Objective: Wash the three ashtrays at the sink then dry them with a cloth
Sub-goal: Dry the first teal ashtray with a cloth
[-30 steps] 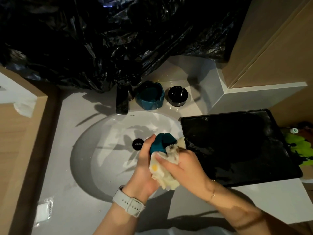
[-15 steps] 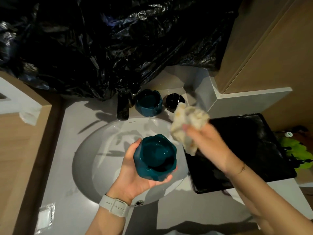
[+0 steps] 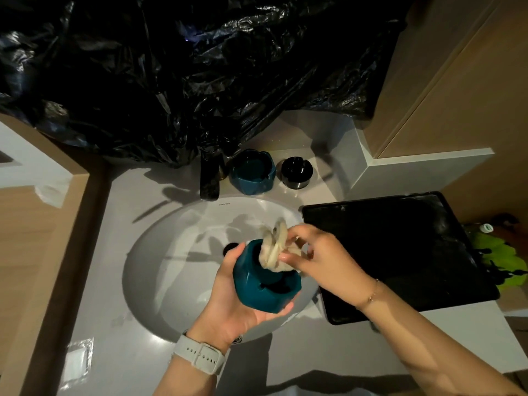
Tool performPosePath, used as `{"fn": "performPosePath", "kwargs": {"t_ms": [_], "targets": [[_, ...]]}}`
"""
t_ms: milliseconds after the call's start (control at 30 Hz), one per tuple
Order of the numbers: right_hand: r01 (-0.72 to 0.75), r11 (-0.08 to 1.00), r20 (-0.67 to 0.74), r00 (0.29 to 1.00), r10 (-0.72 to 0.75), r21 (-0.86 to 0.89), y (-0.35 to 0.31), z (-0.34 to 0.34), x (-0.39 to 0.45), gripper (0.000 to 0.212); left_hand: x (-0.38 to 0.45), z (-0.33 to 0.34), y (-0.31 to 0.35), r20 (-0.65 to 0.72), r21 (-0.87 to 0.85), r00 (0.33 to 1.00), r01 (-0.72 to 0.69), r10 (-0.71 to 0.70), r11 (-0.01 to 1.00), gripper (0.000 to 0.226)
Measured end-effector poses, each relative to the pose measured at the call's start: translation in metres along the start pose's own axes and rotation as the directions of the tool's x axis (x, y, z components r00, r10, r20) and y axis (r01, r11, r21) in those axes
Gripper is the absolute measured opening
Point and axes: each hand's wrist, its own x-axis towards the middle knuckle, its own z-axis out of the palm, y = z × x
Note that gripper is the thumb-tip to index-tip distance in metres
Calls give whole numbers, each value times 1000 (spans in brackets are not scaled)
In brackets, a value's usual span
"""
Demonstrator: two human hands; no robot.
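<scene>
While my left hand (image 3: 240,298) grips a teal ashtray (image 3: 265,278) over the sink (image 3: 171,252), tilted with its opening toward the right, my right hand (image 3: 320,258) pinches a crumpled cloth (image 3: 274,247) and presses it into the bowl. A second teal ashtray (image 3: 253,171) and a black ashtray (image 3: 295,172) stand side by side on the desk (image 3: 128,304) behind the sink, just right of the tap (image 3: 210,178). A black tray (image 3: 400,252) lies right of the sink, and black plastic sheeting (image 3: 185,67) hangs behind.
</scene>
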Motion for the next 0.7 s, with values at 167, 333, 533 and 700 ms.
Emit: {"fn": "performPosePath", "kwargs": {"t_ms": [167, 333, 533, 700], "targets": [[-244, 970, 63, 968, 245, -22, -4, 9, 13, 53, -2, 5, -2, -12, 183, 999, -40, 43, 982, 56], [-386, 880, 98, 899, 426, -278, -6, 32, 12, 35, 1, 4, 2, -80, 209, 979, -166, 186, 964, 51], [-451, 887, 141, 876, 462, -101, 8, 43, 8, 24, -3, 0, -5, -146, 197, 979, -116, 146, 974, 59], [-322, 858, -48, 942, 332, -399, 3, 44, 17, 54, -8, 1, 0, -123, 284, 983, -96, 136, 954, 56]]}}
